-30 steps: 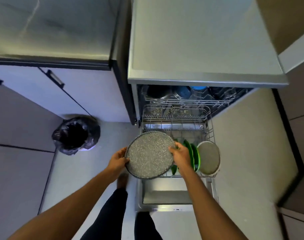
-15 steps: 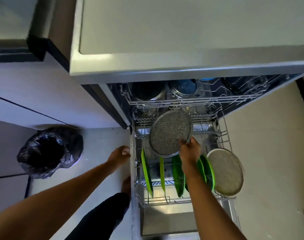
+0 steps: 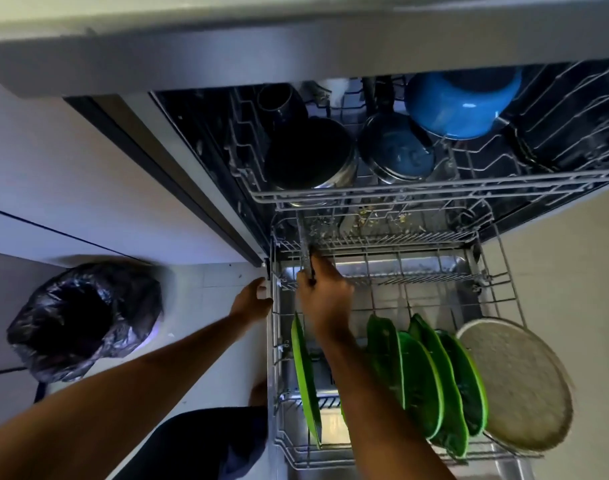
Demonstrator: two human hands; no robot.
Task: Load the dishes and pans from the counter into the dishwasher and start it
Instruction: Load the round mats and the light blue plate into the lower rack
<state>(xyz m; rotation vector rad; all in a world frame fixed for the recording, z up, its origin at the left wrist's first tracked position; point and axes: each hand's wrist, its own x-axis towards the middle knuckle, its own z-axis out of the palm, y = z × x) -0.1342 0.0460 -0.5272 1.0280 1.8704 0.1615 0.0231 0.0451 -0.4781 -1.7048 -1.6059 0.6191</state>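
Slotting the speckled pan point(image 3: 305, 252) edge-on into the lower rack point(image 3: 417, 251), up at the rack's 11 o'clock corner, well behind the green plates point(image 3: 420, 372) standing around 6 o'clock. Pinching the pan's near rim between thumb and curled fingers of the right hand point(image 3: 325, 297). Resting the left hand point(image 3: 252, 301) against the rack's 9 o'clock side; cannot tell whether those fingers grip or merely touch. Judging this as mid-loading, with 1 more round pan point(image 3: 514, 386) already leaning at 4 o'clock. Next, probably: easing the rim down between tines until it stands unaided, then releasing.
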